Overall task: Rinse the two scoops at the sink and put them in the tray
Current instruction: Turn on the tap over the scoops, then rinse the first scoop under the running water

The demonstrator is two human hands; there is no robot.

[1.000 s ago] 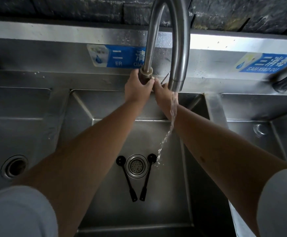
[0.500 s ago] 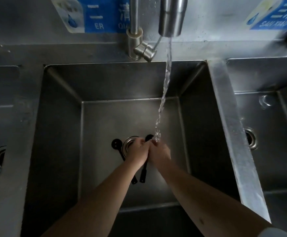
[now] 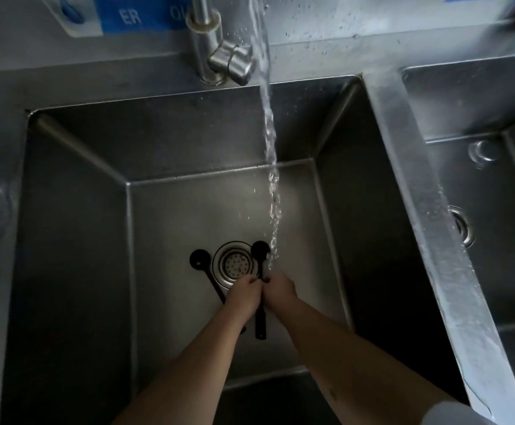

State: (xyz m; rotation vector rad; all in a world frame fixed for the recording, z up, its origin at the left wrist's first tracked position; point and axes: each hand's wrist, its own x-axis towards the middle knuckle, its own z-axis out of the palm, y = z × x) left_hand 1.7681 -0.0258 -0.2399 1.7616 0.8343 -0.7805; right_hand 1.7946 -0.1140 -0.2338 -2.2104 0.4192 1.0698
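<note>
Right hand is down at the basin floor w/ its fingers curled round the mid-handle of the right scoop; grip looks closed on it, though whether the scoop is lifted yet or lying flat I can't tell. Left hand sits just beside, knuckles touching the right, fingers also bent in toward the same handle. Can't tell if it actually holds anything.

That right scoop runs near-vertical in the head view: bowl at the far end, beside the drain strainer on its right, handle tail pointing back toward the person, poking out below both hands. Water stream lands right at the bowl/fingertips, so rinse spot is basically straight ahead, no sideways travel needed.

Left scoop lies on the other side of the strainer, bowl far-left, handle slanting down-right and disappearing under the left wrist. So left hand is the nearer one for it; long axis is diagonal, tail end toward the person.

Both scoops are on the floor of the middle sink; faucet base at the back rim. No tray visible in frame.

Judgement: rinsing barely begun; next move prob. lifts the right scoop along its axis into the stream.
</note>
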